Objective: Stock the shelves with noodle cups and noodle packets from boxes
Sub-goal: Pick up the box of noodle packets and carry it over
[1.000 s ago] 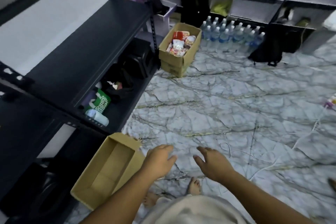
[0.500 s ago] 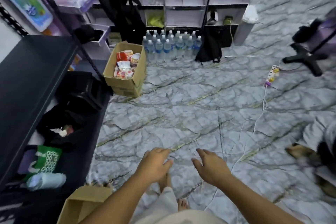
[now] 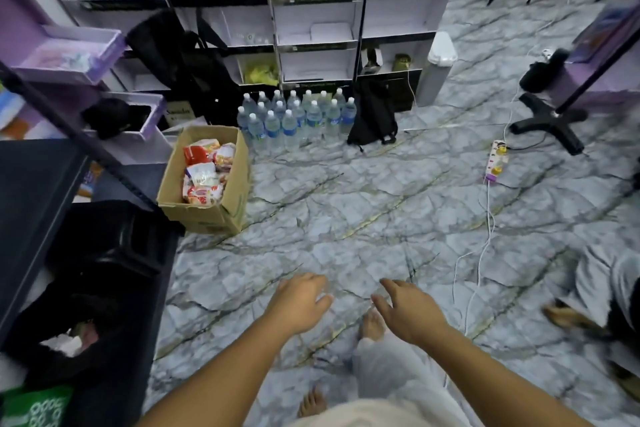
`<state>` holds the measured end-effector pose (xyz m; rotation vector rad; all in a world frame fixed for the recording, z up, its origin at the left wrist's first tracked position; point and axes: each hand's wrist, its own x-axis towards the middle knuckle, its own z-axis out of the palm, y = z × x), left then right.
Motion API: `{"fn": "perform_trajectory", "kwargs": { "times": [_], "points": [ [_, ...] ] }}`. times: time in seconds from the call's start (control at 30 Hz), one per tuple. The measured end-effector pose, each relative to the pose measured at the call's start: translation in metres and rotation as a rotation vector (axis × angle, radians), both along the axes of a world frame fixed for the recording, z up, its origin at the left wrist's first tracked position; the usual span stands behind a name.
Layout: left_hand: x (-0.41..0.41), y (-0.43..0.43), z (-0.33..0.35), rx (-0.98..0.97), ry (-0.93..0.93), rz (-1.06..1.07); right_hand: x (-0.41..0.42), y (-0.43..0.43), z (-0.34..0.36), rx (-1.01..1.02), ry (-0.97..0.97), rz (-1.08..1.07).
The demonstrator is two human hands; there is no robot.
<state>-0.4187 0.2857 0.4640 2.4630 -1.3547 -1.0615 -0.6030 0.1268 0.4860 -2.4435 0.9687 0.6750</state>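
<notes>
- Cardboard box (image 3: pixel 197 217) holds noodle packets (image 3: pixel 204 177), not yet shelved
- My left hand (image 3: pixel 299 302) and right hand (image 3: pixel 407 314) hang loose, empty
- Dark shelf (image 3: pixel 31 191) seems noodle-free, though murky

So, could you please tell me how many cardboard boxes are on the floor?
1. The open cardboard box sits on the floor by the far end of the black shelf, left of the water bottles, with noodle packets inside. Others may be out of frame.
</notes>
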Motion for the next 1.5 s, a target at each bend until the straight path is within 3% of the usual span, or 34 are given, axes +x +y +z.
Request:
{"fn": "perform_trajectory", "kwargs": {
  "times": [0.77,1.17,1.5],
  "points": [
    [0.191,-0.266,-0.015,0.044,0.019,0.438,0.24,-0.335,-0.016,0.036,0.099,0.355],
    [0.367,-0.314,-0.026,0.054,0.06,0.608,0.466,-0.397,-0.016,-0.015,0.081,0.575],
    [0.45,-0.312,-0.027,0.069,0.025,1.08,0.658,-0.42,-0.026,-0.016,-0.006,0.934]
  ]
}}
